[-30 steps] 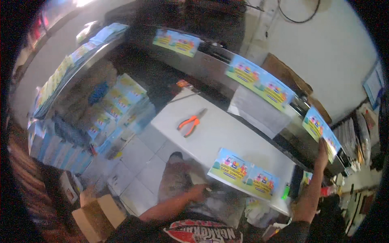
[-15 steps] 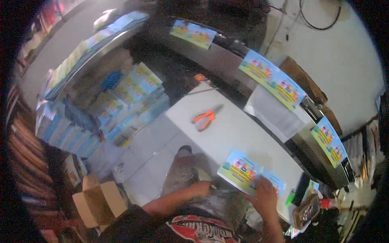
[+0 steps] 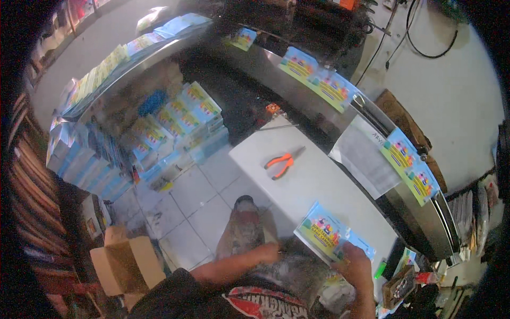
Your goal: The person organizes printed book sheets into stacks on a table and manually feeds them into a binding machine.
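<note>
My right hand (image 3: 355,263) grips the near edge of a blue and yellow printed booklet (image 3: 320,226), fingers on top, at the near edge of the white table (image 3: 260,151). A second printed booklet (image 3: 362,243) lies beside it, partly behind my fingers. My left hand (image 3: 267,254) is closed above my lap, left of the booklets; its fingertips hide whatever they may hold. Farther off on the table lie orange-handled pliers (image 3: 281,164), jaws toward the far right.
Along the table's far side runs a metal rail conveyor carrying printed booklets (image 3: 316,77), with a white paper sheet (image 3: 366,154) hanging from it. Stacks of booklets (image 3: 183,117) stand at left. An open cardboard box (image 3: 127,266) sits lower left; a green marker (image 3: 380,270) lies at right.
The booklets on the rail have slid toward the far left, and another pair shows at right. My view has shifted slightly. Both hands stay nearly in place, the right still at the booklet.
</note>
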A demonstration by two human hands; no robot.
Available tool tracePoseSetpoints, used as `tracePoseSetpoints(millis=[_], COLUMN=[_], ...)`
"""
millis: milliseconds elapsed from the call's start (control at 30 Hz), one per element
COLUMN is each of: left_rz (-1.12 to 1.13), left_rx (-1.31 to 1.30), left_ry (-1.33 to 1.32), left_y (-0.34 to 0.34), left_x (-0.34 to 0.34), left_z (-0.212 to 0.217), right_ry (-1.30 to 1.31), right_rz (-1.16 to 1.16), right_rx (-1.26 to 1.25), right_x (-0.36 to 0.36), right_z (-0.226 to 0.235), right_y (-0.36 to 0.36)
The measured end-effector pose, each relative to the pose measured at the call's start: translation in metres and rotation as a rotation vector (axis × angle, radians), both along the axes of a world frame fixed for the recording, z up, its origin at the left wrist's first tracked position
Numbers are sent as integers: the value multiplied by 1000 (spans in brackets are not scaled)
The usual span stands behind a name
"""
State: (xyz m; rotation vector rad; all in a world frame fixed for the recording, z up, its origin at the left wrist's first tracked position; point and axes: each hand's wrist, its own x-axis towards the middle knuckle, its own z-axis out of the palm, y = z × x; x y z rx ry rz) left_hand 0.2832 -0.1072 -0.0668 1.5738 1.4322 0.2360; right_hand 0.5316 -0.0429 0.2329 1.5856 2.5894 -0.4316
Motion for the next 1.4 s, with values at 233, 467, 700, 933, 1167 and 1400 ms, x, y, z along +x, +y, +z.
tracePoseSetpoints(millis=[233,467,700,933,1167,1400], left_rz=[-54,-30,-6,-97,-41,-44], left_rx=[-1,-38,-36,-27,-7,-60], left_ry=[-101,-113,-73,64,30,43], left_y=[11,9,1,14,6,13], left_x=[-4,-8,4,-3,-15,-7], left_z=[34,57,-2,33,33,29], right_ry=[109,47,-46,43,206,372], right_rz=[-189,-392,-45,-38,-344,-357], right_rx=[106,-38,70,117,631,1126], right_x=[44,59,-9,15,142,275], right_z=[44,86,-24,-21,62,95], right_y=[50,92,-5,2,102,174])
